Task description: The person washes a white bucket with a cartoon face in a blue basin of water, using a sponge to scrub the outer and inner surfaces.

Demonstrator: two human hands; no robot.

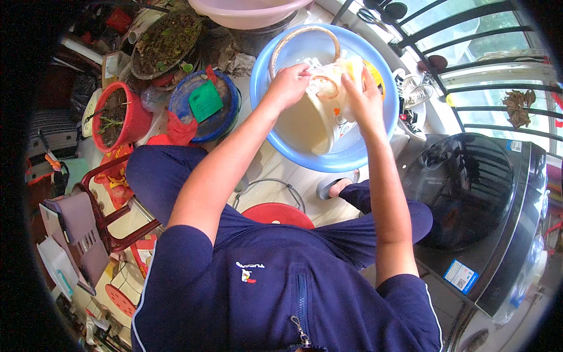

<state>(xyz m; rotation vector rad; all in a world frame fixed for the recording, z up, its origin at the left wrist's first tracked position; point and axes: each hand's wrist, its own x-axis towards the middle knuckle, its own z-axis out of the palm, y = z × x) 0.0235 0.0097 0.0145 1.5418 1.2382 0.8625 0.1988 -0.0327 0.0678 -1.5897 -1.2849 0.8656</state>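
Observation:
A large blue plastic basin (286, 154) stands in front of me with cloudy water in it. A cream-coloured bucket (323, 127) with a curved handle (303, 30) and orange and brown patterns lies tilted inside the basin. My left hand (288, 86) grips the bucket's rim or upper edge, fingers curled. Against the patterned outer side, my right hand (365, 99) presses a pale yellowish cloth or sponge (352, 70). Something round and yellow (375, 79) shows beside that hand at the basin's right wall.
Left are a red pot (143, 119) with soil, a lidded blue bucket (176, 94) and a large planter (169, 44). A pink basin (250, 13) stands beyond. Shoes (413, 94) and a black-topped washing machine (466, 189) are right; a red stool (279, 213) is beneath me.

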